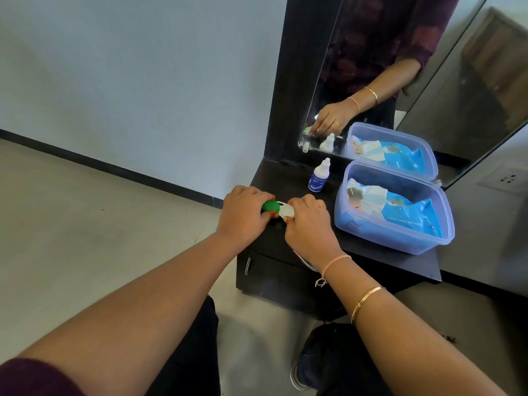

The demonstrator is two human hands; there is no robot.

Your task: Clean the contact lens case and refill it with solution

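I hold the contact lens case (281, 210) with both hands, low over the near corner of the dark table (288, 175). My left hand (243, 217) curls round the green cap (271, 206). My right hand (308, 224) curls round the white cap (287, 212). My fingers hide the bottom of the case, so I cannot tell if it touches the table.

Both caps look like they are on. I think I am only at the start, about to twist one off.

The solution bottle (319, 176) stands up straight near the case, and nobody is touching it. Its top looks closed. Beside it is a clear tub (400, 241) with a blue pack (411, 215) inside.

So I think nothing is cleaned yet. Opening, cleaning and filling are all left to do.
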